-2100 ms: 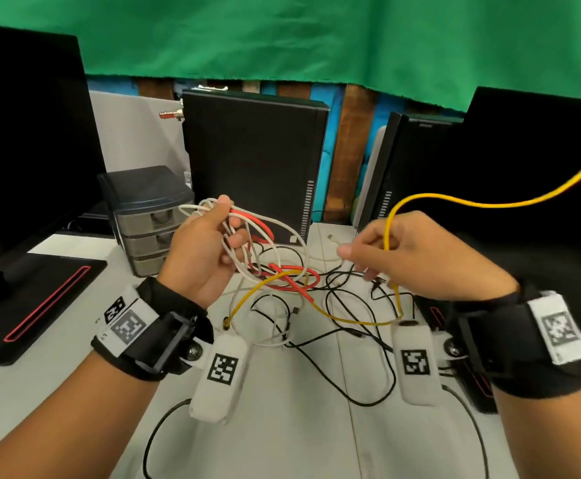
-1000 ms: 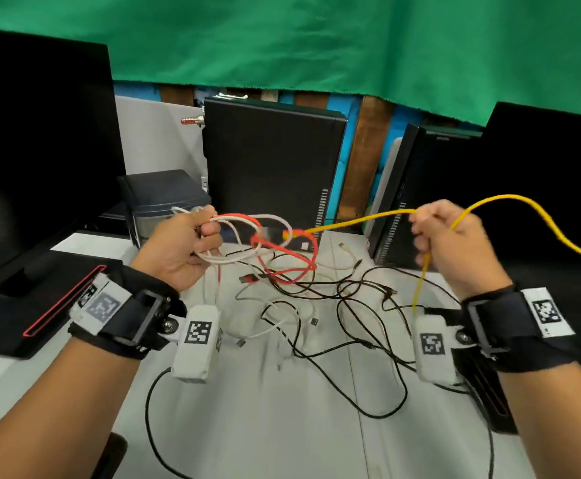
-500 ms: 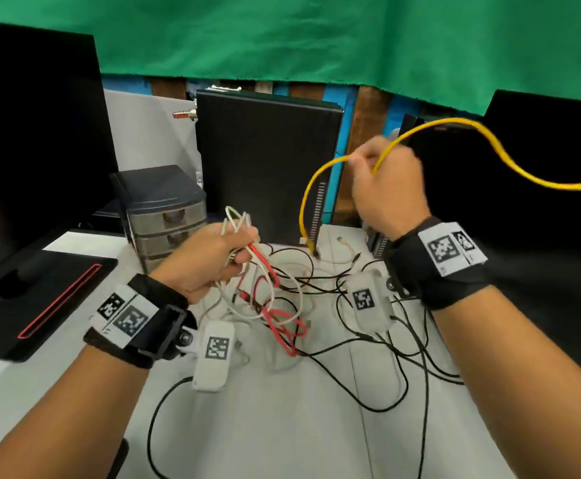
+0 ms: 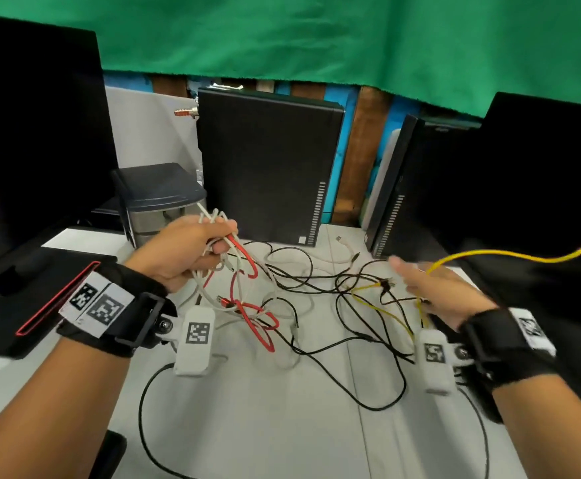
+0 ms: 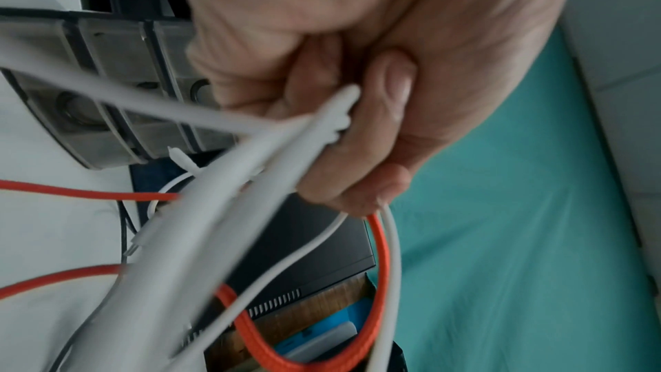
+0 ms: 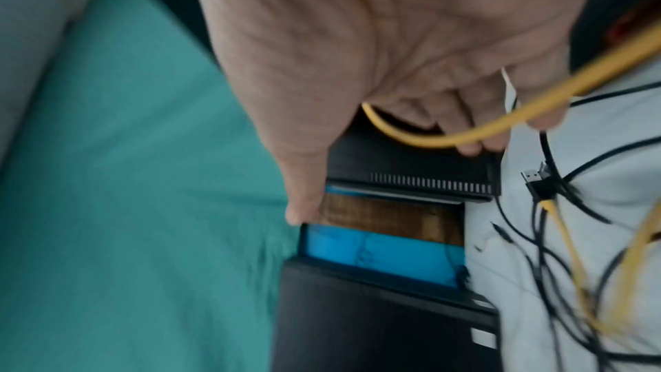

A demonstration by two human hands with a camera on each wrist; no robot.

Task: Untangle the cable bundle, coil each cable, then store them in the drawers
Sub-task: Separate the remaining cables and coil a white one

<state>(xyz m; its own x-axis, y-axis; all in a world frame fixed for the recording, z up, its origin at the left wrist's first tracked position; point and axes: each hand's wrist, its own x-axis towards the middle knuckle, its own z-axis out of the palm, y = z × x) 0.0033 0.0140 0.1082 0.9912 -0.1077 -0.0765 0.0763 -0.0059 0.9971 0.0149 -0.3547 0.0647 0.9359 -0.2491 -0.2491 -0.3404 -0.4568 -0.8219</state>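
My left hand [image 4: 213, 243] is raised over the table and grips a bunch of white cables [image 4: 209, 216] and a red cable [image 4: 247, 261]. In the left wrist view its fingers [image 5: 357, 137] curl round the white cables [image 5: 250, 166], and the red cable [image 5: 379, 265] loops below. My right hand [image 4: 420, 281] is low at the right, blurred, with the yellow cable [image 4: 510, 259] running off to the right. The right wrist view shows that yellow cable [image 6: 518, 120] hooked in its curled fingers [image 6: 465, 149]. Black cables [image 4: 316, 350] sprawl tangled over the white table [image 4: 282, 426]. The small drawer unit [image 4: 157, 202] stands behind my left hand.
A black computer tower [image 4: 264, 167] stands at the back centre, with another [image 4: 403, 188] at the back right. A dark monitor [image 4: 33, 133] and a black tray with a red edge [image 4: 23, 295] fill the left side. A green cloth [image 4: 316, 36] hangs behind.
My right hand has dropped from up by the tower to just above the table at the right, taking the yellow cable with it. My left hand keeps its hold on the white and red cables.
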